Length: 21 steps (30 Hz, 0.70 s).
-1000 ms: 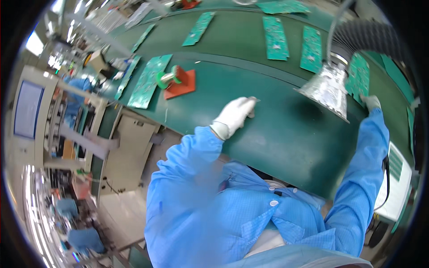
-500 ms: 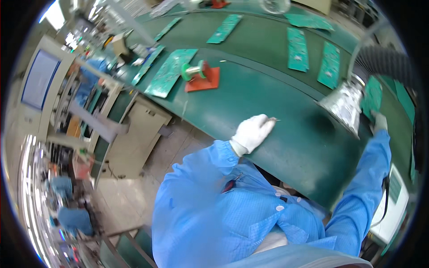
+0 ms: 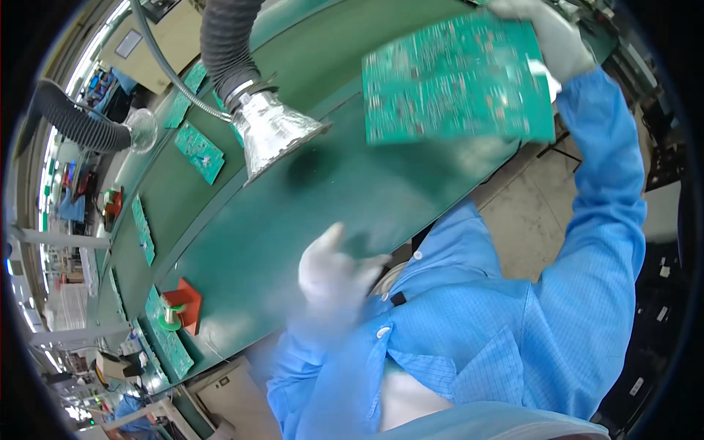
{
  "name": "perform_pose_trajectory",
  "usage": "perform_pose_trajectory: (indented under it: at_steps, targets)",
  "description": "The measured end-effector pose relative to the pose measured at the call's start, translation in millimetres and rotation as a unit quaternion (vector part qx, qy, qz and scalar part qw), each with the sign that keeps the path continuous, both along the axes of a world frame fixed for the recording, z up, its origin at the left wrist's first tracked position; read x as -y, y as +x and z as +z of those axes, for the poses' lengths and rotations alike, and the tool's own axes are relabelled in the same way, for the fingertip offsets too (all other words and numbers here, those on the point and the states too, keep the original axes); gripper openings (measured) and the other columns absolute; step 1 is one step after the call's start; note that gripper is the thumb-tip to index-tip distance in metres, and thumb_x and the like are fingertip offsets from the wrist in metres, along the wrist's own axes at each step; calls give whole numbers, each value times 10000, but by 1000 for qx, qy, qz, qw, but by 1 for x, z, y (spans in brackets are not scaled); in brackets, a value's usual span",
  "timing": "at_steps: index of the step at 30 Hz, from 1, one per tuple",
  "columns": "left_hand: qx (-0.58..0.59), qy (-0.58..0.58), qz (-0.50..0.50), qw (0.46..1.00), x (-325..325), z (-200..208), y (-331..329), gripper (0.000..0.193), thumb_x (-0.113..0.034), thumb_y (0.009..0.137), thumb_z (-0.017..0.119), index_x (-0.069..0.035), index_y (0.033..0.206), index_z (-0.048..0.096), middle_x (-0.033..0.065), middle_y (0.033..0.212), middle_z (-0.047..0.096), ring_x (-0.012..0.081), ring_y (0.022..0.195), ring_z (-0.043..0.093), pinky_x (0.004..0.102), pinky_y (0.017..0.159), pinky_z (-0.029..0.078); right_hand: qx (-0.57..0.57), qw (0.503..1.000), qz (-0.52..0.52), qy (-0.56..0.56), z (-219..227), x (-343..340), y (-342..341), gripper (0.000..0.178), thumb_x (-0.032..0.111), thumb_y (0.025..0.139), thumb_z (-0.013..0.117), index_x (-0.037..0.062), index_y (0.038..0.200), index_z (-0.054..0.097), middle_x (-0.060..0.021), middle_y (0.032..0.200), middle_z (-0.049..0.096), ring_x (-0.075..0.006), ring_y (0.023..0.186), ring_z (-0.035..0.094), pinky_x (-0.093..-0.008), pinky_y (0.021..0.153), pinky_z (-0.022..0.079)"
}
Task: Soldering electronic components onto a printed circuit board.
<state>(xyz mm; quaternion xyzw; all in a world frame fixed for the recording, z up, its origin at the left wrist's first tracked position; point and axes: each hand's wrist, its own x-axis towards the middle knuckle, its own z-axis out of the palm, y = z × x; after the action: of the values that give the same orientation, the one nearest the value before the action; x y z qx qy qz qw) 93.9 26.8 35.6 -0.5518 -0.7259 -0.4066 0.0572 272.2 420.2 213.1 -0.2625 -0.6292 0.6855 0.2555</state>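
The right hand (image 3: 555, 37) grips the green circuit board (image 3: 455, 84) by its far right corner, above the surface (image 3: 257, 242), long axis running left to right; the board lies ahead and right of the left hand (image 3: 330, 275), blurred, fingers spread, nothing visible in it

We look from a head-worn fisheye camera above the near edge of the counter (image 3: 242, 271), facing steeply down, close enough that the circuit board (image 3: 455, 81) over the counter looms large; our view includes the wearer's jacket (image 3: 469, 308) and floor (image 3: 528, 213) on its near side.
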Motion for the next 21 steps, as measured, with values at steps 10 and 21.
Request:
perform_pose_trajectory:
  at_steps: [10, 21]
  targets:
    - [-172, -79, -315, 930, -43, 32, 9, 232, -205, 712, 575, -41, 830, 461, 260, 1206, 549, 475, 1144, 527, 660, 1012, 397, 167, 962, 39, 213, -76, 18, 33, 437, 351, 891, 667, 16, 1171, 681, -101, 1019, 696, -222, 926, 665, -338, 830, 526]
    - [-222, -230, -70, 945, 18, -1, -29, 55, -47, 855, 519, -9, 888, 499, 238, 1311, 571, 477, 1256, 507, 609, 1100, 365, 541, 647, -106, 527, -154, -152, -11, 345, 309, 835, 638, 73, 1066, 742, -178, 1077, 720, -343, 1006, 687, -446, 876, 536]
